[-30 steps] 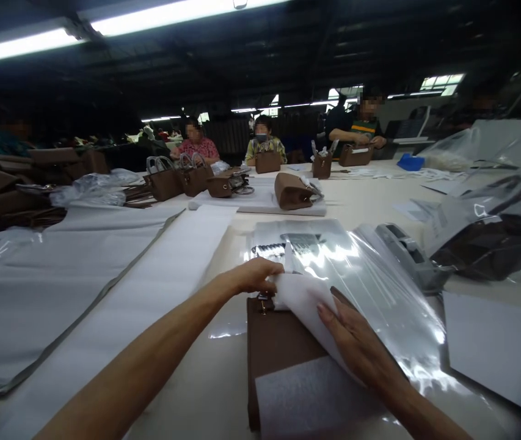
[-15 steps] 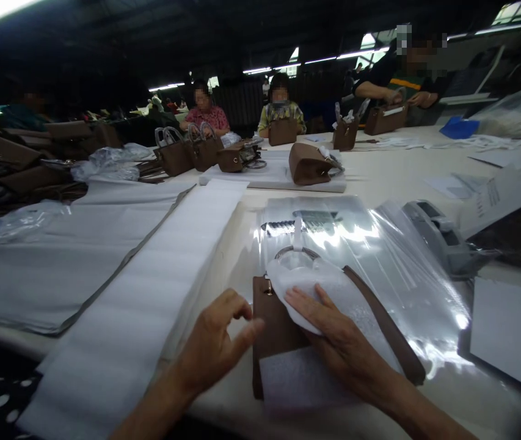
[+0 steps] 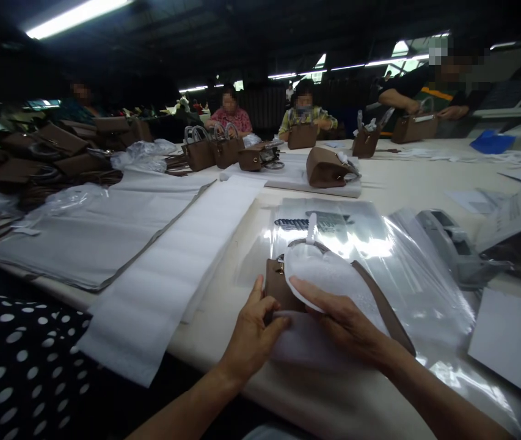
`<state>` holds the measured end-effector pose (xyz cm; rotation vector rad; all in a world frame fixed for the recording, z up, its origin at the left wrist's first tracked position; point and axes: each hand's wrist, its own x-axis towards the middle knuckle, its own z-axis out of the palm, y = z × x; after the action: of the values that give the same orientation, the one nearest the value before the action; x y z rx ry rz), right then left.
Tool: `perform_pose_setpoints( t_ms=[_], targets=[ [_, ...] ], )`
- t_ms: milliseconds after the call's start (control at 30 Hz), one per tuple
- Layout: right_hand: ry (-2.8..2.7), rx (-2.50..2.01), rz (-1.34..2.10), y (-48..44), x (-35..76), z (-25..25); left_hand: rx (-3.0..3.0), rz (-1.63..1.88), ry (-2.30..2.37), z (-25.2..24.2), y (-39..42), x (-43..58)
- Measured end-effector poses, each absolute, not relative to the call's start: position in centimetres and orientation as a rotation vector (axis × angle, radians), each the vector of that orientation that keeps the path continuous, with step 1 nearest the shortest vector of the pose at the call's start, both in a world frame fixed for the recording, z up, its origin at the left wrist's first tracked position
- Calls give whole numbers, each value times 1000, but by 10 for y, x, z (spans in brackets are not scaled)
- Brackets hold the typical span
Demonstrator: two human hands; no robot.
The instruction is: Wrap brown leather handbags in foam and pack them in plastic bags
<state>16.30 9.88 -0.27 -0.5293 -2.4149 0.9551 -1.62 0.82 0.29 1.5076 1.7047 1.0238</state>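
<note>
A brown handbag (image 3: 276, 286) lies on the table before me, its front largely covered by white foam sheet (image 3: 356, 275). A wrapped handle stands at its top, and a brown strap or edge (image 3: 386, 302) runs down its right side. My left hand (image 3: 255, 333) is at the bag's left edge, thumb and curled fingers closed on the lower flap of the foam sheet. Laid across the foam is my right hand (image 3: 347, 321), its front finger stretched out and pointing left; its other fingers are partly hidden. The bag's lower corners are covered.
Clear plastic bags (image 3: 370, 229) lie under and beyond the handbag. Foam strips (image 3: 173, 263) and grey sheets (image 3: 90, 238) are stacked left. A grey device (image 3: 452, 247) and white card (image 3: 507, 342) lie right. More handbags (image 3: 327, 168) and several co-workers are across the table.
My left hand has moved right, from beside the bag onto its left edge and the foam flap. The lower foam flap has been raised. My view has swung left.
</note>
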Motion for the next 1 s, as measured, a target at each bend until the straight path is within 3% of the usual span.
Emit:
perform_pose_setpoints(
  t_ms=[400, 633, 867, 1000],
  targets=[
    [-3001, -72, 392, 101, 159, -15, 1256, 1090, 1558, -25, 24, -24],
    [-3140, -83, 371, 95, 159, -13, 1227, 1030, 1441, -32, 27, -35],
    [-3102, -113, 470, 92, 156, 1, 1530, 979, 1664, -36, 13, -38],
    [-3045, -64, 146, 98, 160, 6, 2015, 1089, 1751, -70, 20, -50]
  ],
)
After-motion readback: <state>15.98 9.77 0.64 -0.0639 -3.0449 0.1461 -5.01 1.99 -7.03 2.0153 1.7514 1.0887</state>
